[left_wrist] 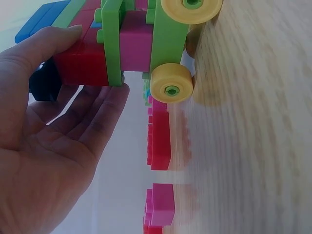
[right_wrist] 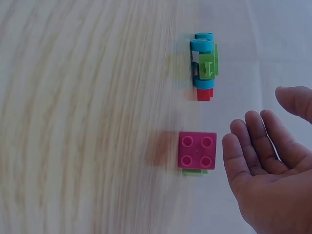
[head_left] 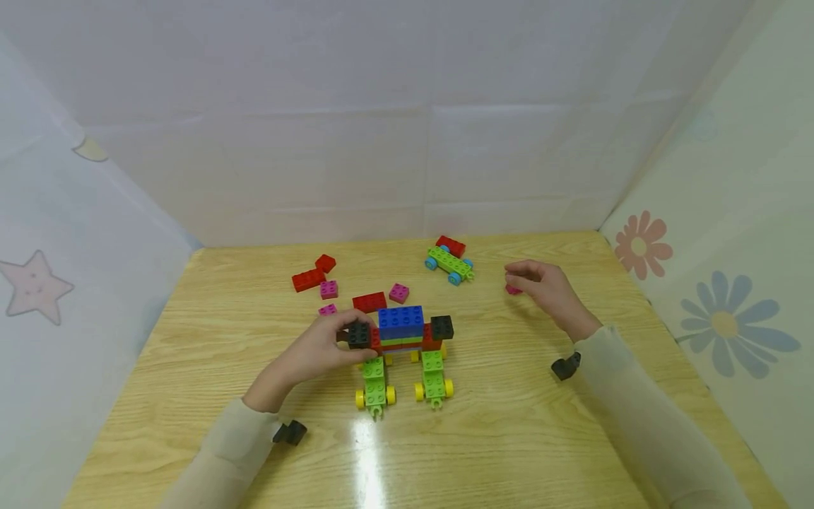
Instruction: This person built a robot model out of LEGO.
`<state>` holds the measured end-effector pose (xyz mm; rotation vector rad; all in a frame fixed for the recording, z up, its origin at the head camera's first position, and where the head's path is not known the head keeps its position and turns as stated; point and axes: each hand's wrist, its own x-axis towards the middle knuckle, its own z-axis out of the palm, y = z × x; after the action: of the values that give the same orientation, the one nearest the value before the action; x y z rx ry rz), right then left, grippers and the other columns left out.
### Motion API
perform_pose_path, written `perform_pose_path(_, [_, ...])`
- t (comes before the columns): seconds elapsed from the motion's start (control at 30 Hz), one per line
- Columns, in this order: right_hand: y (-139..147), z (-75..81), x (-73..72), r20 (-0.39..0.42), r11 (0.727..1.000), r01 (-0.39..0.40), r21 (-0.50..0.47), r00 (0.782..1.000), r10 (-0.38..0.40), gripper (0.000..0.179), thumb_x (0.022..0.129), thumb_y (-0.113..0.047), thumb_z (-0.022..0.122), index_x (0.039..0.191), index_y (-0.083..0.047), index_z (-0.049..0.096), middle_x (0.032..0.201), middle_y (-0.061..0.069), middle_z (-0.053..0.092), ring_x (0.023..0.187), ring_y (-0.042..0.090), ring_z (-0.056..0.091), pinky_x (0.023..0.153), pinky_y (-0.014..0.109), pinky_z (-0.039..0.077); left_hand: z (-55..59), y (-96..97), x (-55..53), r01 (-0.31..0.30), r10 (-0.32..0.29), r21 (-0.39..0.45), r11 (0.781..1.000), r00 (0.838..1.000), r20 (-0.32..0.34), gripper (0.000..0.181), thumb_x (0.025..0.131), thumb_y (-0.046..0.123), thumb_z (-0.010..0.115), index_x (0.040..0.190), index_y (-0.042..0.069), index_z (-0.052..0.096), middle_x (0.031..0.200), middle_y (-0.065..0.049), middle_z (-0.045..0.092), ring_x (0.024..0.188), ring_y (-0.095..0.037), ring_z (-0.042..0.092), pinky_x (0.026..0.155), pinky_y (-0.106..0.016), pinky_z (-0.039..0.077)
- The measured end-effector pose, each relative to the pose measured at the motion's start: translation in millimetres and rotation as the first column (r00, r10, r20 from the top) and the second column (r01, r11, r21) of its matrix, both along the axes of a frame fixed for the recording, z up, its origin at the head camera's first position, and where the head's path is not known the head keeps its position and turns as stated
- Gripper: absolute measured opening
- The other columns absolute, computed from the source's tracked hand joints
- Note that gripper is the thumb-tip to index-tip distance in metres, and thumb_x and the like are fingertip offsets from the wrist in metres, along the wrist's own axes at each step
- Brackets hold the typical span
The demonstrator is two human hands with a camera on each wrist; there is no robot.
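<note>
My left hand [head_left: 324, 343] grips the left end of a toy-brick model [head_left: 402, 322], thumb against its red bricks [left_wrist: 83, 63] and fingers round the other side. The model has a blue brick on top, black bricks [head_left: 441, 327] at both ends, and green wheeled bases [head_left: 375, 382] with yellow wheels [left_wrist: 171, 83] below. In the left wrist view, a pink brick [left_wrist: 136, 41] sits between two green layers. My right hand [head_left: 547, 293] hovers beside a small pink brick [right_wrist: 197, 150] that stands on its side. Its fingers are loosely bent, with a gap to the brick in the right wrist view.
Behind the model lie a long red brick [head_left: 369, 302] and a pink brick [head_left: 399, 293]. More red bricks [head_left: 309, 280] and pink bricks [head_left: 328, 289] are at the back left. A green car base [head_left: 450, 263] with blue wheels stands at the back, against a red brick [head_left: 451, 245].
</note>
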<state>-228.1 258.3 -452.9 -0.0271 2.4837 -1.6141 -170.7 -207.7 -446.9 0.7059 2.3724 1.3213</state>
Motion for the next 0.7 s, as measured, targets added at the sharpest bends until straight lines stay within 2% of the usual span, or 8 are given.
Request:
perform_pose_path(0.3, [1.7,2.5,-0.3,0.006,1.000,0.007,0.004,1.000,-0.007,0.055,0.113,-0.034,0.069,0.157,-0.002,0.060,0.162,0.021,0.062,0.143,0.045,0.060,0.129,0.062,0.044,0.4,4.7,2.8,0.022,-0.022,-0.001,1.000,1.000,-0.018,0.037,0.098,0.023,0.089,0.130,0.014,0.072,0.124,-0.011,0.074,0.105,-0.021,0.074,0.090,-0.028,0.065])
perform_pose_path(0.57, [4.4,1.5,-0.9,0.020,1.000,0.017,-0.012,1.000,-0.017,0.056,0.113,-0.036,0.070,0.158,-0.004,0.061,0.163,0.018,0.062,0.148,0.040,0.057,0.130,0.062,0.043,0.4,10.8,7.6,0.065,-0.066,-0.010,0.998,0.997,-0.051,0.037,0.098,0.024,0.090,0.129,0.016,0.072,0.124,-0.006,0.075,0.106,-0.016,0.074,0.096,-0.027,0.064])
perform_pose_path(0.7, [4.9,0.7,-1.4,0.022,1.000,0.017,-0.016,1.000,-0.016,0.057,0.113,-0.036,0.070,0.159,-0.004,0.060,0.162,0.018,0.062,0.148,0.040,0.057,0.130,0.061,0.043,1.7,15.1,10.5,0.079,-0.080,-0.019,0.997,0.994,-0.069,0.037,0.097,0.025,0.090,0.128,0.017,0.072,0.125,-0.004,0.074,0.108,-0.016,0.072,0.098,-0.031,0.065])
